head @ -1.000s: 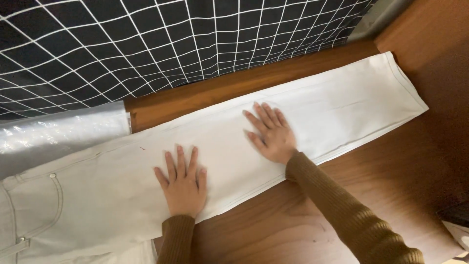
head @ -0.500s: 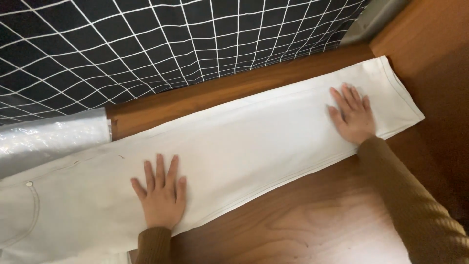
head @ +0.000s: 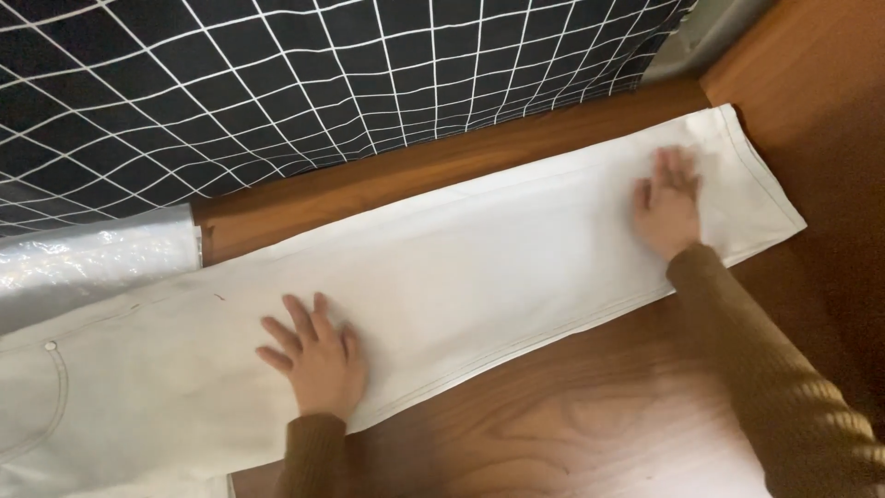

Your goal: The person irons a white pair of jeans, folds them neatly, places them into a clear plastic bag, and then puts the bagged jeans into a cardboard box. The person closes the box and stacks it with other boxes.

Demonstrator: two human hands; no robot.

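Head view: a pair of white trousers (head: 479, 267) lies flat along a brown wooden worktop (head: 572, 424), running from the near left to the far right, the hem end close to the right edge. The left hand (head: 318, 360) presses palm down on the cloth near its lower edge, fingers spread wide — nothing held in its grip. The right hand (head: 668, 207), blurred, lies flat on the leg near the hem, fingers open and likewise holding nothing. Both sleeves are brown ribbed knit. Beyond the trousers, a black cloth with a white grid (head: 323, 83) hangs along the far side. At the left, a clear plastic sheet (head: 92, 267) touches the trousers' upper edge — the waist end with its pocket seam lies just below it.
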